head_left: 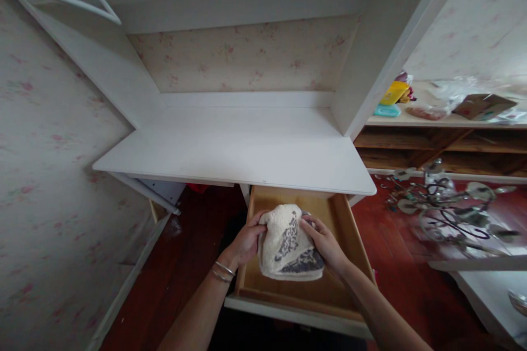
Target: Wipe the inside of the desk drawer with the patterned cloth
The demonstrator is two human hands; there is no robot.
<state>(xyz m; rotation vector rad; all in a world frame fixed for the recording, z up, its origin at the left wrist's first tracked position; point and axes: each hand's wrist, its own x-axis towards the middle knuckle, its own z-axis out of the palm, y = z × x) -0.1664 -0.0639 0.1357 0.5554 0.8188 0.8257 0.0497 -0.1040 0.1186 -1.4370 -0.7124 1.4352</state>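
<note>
A folded cream towel (287,244) with a dark grey pattern is held over an open wooden drawer (348,230). My left hand (246,241) grips the towel's left side, fingers curled round its upper edge; bracelets sit on that wrist. On the towel's right side my right hand (325,244) clasps it, with the fingers over the top. The drawer is pulled out from under a white desk top (230,148), and its bare wooden bottom shows below the towel.
White side panels and a floral-papered back wall enclose the desk. To the right, a wooden shelf (440,120) carries a yellow packet, a teal item, plastic bags and a cardboard box. A metal chandelier (444,208) lies on the red wooden floor. A floral-papered wall runs along the left.
</note>
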